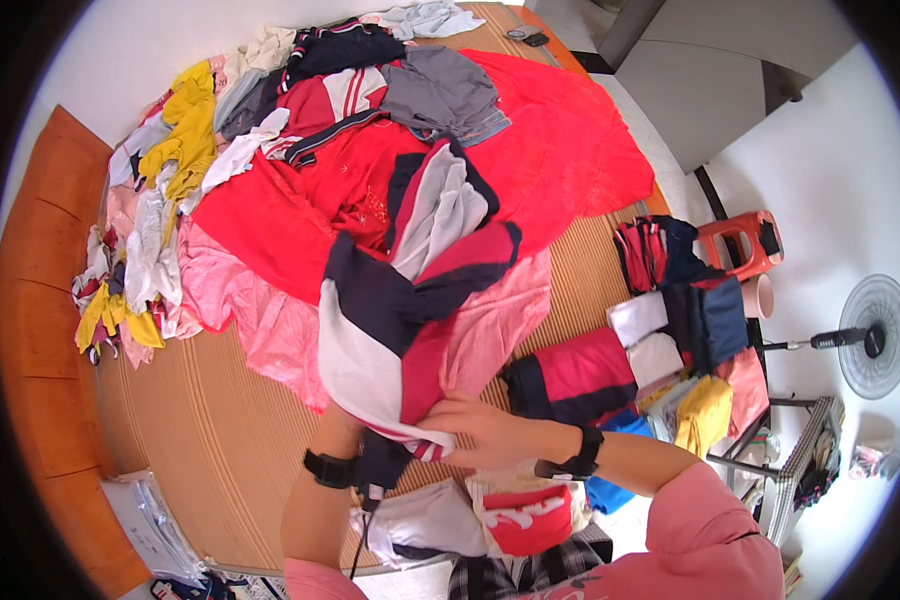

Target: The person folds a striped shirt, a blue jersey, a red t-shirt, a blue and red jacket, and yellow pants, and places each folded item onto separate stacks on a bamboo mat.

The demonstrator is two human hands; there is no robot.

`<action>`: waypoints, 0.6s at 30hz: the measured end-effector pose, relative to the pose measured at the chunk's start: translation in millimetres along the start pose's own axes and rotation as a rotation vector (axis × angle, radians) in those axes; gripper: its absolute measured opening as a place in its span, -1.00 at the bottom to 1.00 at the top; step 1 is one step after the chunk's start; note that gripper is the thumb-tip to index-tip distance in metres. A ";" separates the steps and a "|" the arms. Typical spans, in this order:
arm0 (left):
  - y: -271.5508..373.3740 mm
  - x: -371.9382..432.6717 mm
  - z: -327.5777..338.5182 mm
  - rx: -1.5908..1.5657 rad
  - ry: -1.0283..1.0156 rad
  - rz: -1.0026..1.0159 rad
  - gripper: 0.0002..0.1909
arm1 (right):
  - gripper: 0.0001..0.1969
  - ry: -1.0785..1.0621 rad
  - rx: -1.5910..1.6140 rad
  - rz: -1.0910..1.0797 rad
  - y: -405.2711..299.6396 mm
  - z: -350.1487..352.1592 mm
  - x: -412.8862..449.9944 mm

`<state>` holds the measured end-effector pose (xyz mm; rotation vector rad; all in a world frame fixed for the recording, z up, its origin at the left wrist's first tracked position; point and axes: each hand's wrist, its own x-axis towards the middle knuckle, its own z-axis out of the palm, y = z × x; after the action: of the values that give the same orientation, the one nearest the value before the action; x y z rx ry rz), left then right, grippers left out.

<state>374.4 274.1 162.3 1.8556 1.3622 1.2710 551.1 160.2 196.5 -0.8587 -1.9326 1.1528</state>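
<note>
A navy, white and magenta jacket point(367, 322) is held up in front of me over the bed, its striped hem towards me. My right hand point(476, 427) pinches the hem between thumb and fingers. My left hand point(343, 429) reaches up under or into the jacket at its left side; cloth hides the fingers, and only the wrist area shows. Beyond the jacket lies a crumpled navy garment with pale grey lining point(446, 202). Beneath these spread a red cloth point(562, 150) and a pink cloth point(270, 337).
Loose clothes, including a yellow garment point(187, 127) and grey trousers point(446, 90), heap along the wall. Folded magenta-navy clothes point(581, 367) and a folded white garment point(435, 521) lie near me. A red plastic stool point(742, 240) and fan point(875, 337) stand right; a wooden headboard point(52, 315) bounds the left.
</note>
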 end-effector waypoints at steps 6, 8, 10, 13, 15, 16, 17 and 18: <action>-27.5 -47.2 -187.9 -0.119 -0.572 -0.182 -0.40 | -0.35 0.413 0.979 0.930 -36.7 25.0 6.2; 52.7 -55.1 -215.6 -0.092 -0.691 -0.280 -0.39 | -0.34 0.332 1.486 1.056 -71.4 42.5 30.6; 116.3 -65.5 -218.5 -0.164 -0.714 -0.227 -0.34 | -0.40 0.227 1.539 0.896 -106.3 68.1 60.0; 149.0 -99.9 -254.3 0.100 -0.613 -0.018 -0.48 | -0.52 0.152 1.382 0.697 -134.0 128.9 84.9; 152.7 -129.9 -288.7 0.222 -0.571 -0.125 -0.54 | -0.57 0.158 1.166 0.633 -148.6 161.5 92.1; 153.7 -140.2 -304.3 0.279 -0.539 -0.179 -0.56 | -0.61 0.201 1.183 0.613 -157.6 172.4 94.0; 156.7 -149.1 -319.0 0.331 -0.512 -0.234 -0.59 | -0.64 0.242 1.198 0.594 -166.0 180.3 94.0; 158.7 -154.4 -335.4 0.250 -0.351 -0.359 -0.66 | -0.68 0.223 1.185 0.596 -173.4 188.5 96.2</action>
<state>136.8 32.1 377.8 1.7785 1.6130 0.5877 312.8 92.0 312.2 -0.7950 -0.5316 2.0716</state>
